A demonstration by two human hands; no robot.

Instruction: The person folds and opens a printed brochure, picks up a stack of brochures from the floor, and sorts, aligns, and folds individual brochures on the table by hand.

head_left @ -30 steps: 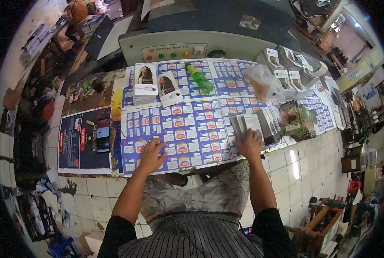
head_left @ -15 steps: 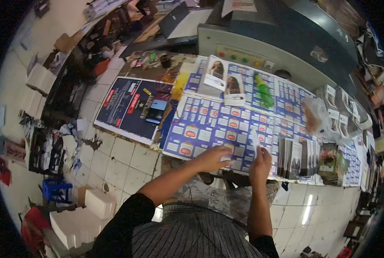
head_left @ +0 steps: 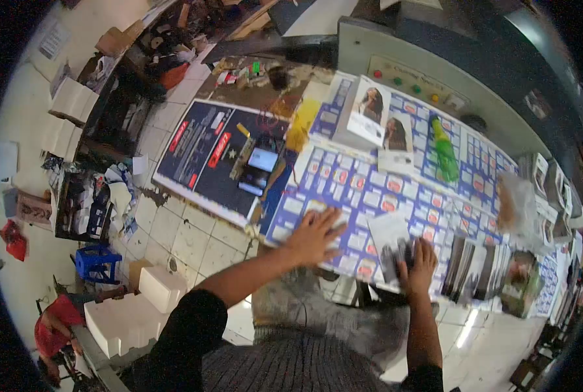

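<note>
My left hand point(head_left: 315, 238) rests over the blue-and-white printed sheet point(head_left: 337, 186) that covers the table, fingers spread and holding nothing. At the right, my right hand point(head_left: 419, 266) grips the edge of a thin white leaflet point(head_left: 387, 230) with a dark picture at its lower end, blurred by motion. The leaflet lies nearly flat on the sheet, between my two hands. Close to the right of that hand stands a row of leaflets point(head_left: 469, 269) on edge. Farther back are a stack of white leaflets with a portrait point(head_left: 368, 112) and a smaller pile point(head_left: 396, 145) beside it.
A green bottle point(head_left: 444, 151) lies behind my right hand. Plastic-wrapped bundles point(head_left: 545, 196) sit at the far right. To the left, a phone point(head_left: 259, 171) rests on a dark printed sheet point(head_left: 196, 157). A machine panel with buttons point(head_left: 405, 81) borders the back. Another person in red point(head_left: 59, 323) is at lower left.
The leaflet in my right hand has gone from upright to nearly flat. My left hand's fingers have spread over the sheet. The view has shifted, and a person now shows at lower left.
</note>
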